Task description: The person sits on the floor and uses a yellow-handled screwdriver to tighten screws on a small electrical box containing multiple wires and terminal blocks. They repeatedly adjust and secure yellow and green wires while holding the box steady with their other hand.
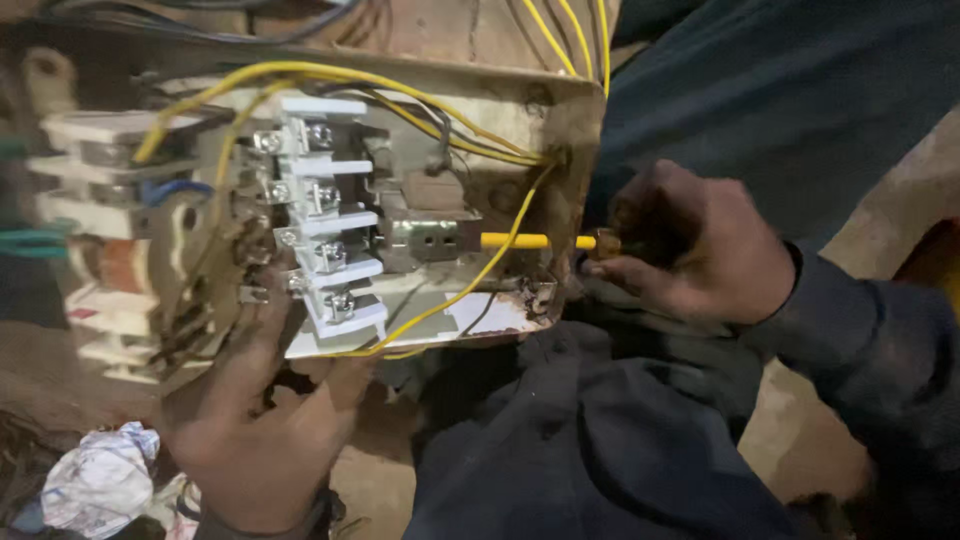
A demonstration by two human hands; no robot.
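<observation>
Both hands are busy on the panel I watch from far. My left hand (262,420) grips the metal switch box (560,120) from below, at about 7 o'clock, fingers wrapped on its lower edge, I think to keep it steady and tilted toward the camera. My right hand (690,245), at 3 o'clock, is closed around a screwdriver (530,241) with yellow shaft, pushed sideways into the metal bracket (432,238) at the centre. Left of it stands the white terminal block (325,215) with screws. Thin yellow wires (330,74) loop above. A crumpled cloth (100,478) lies at 8 o'clock.
</observation>
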